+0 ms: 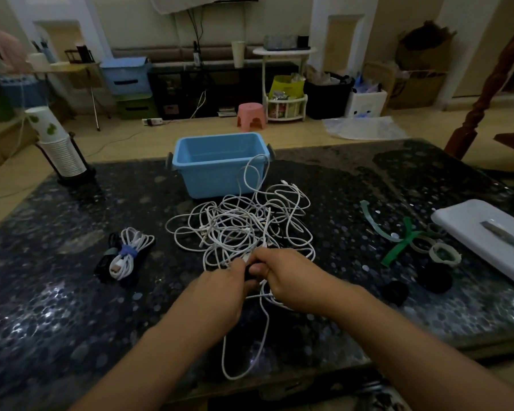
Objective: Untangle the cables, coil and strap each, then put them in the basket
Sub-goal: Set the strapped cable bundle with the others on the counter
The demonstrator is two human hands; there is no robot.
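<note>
Legible text: none for you to record. Your paper cups carry green printed shapes only, no lettering.

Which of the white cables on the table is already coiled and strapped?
The white cable bundle lying left of the tangled pile: a blue strap wraps its middle, while the others remain loose and knotted.

Dim room: pale walls, wooden floor, pink stool, dark speckled table in front

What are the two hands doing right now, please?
Left hand: closed, gripping the white cables.
Right hand: closed, gripping the same white cables.
</note>
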